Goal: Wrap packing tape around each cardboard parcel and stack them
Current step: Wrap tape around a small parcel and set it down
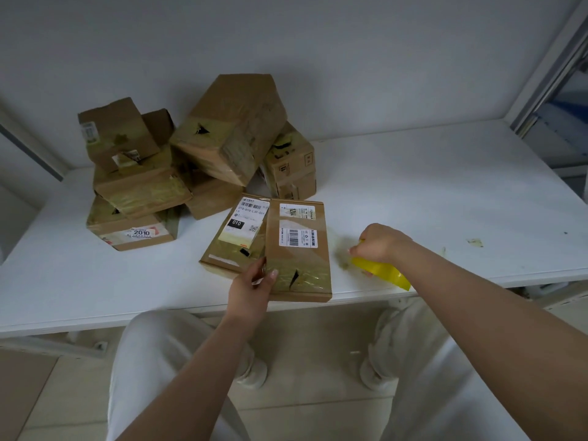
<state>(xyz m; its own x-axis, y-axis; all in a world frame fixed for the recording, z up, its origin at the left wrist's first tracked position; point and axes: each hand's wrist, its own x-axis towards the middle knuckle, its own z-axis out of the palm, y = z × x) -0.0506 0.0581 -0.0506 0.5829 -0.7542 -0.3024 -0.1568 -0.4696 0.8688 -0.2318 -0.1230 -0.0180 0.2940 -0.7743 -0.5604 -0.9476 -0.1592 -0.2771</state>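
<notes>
My left hand (251, 286) fingers pinch the flat brown cardboard parcel (297, 249) at its near-left edge on the white surface (445, 192). Right hand (380, 243) clenches the yellow tape roll (381, 271), just right. Taping step; next, probably stack onto the far-left pile of taped boxes (197, 154).

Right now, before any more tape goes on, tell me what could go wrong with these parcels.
1. The front parcel lies at the table edge overlapping a second parcel; a tape pull could drag it off.
2. The left hand holds only its near corner, so it may pivot.
3. The heap behind has a tilted top box that could topple if bumped.
</notes>
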